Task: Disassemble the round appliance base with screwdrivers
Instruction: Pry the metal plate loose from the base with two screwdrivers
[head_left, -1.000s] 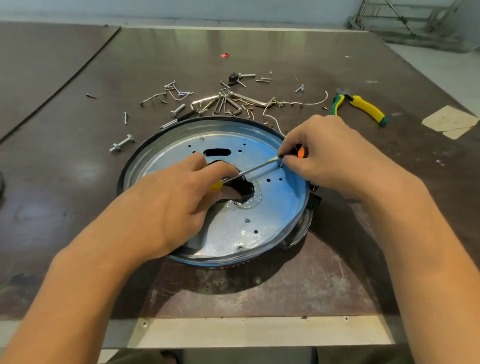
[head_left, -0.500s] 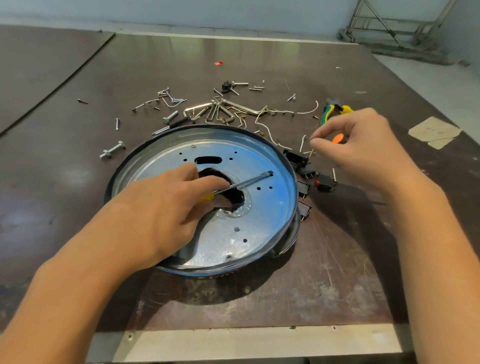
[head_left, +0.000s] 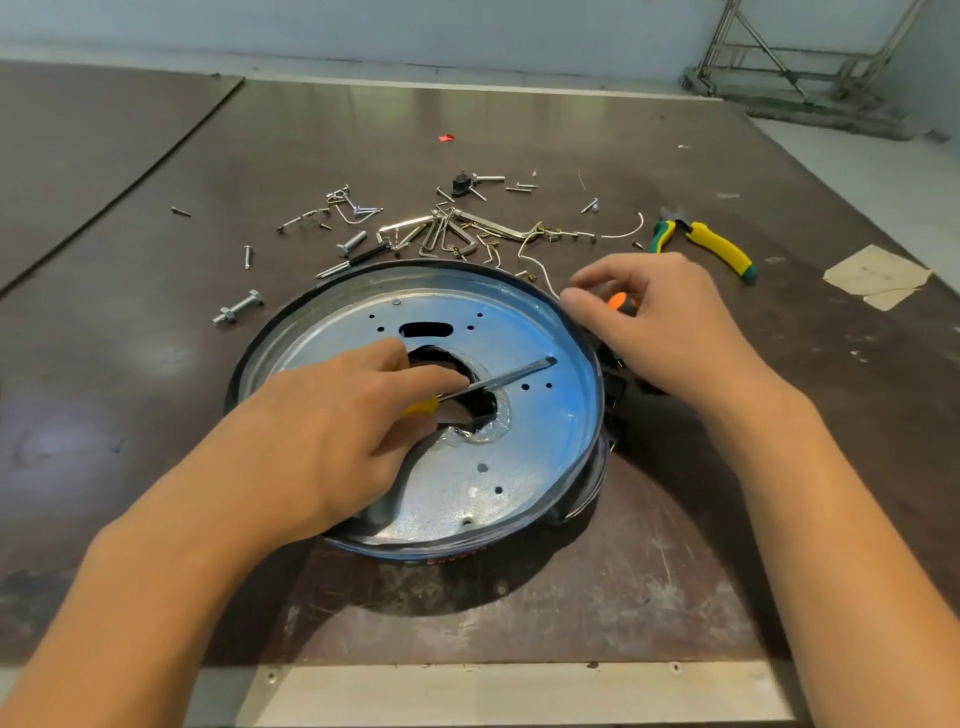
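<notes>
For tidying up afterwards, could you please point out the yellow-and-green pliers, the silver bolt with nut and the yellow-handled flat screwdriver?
yellow-and-green pliers (head_left: 719, 247): head view, yellow handle.
silver bolt with nut (head_left: 240, 306): head view, mid-shank.
yellow-handled flat screwdriver (head_left: 511, 375): head view, steel shaft.

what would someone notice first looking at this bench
The round metal base sits mid-way across the table, with the left hand over its centre hole holding a yellow-handled screwdriver whose blade lies across the plate. At the base's right rim the right hand grips an orange-handled tool. Behind the base lies a scatter of screws and bent wires, with yellow-and-green pliers to the right.
</notes>
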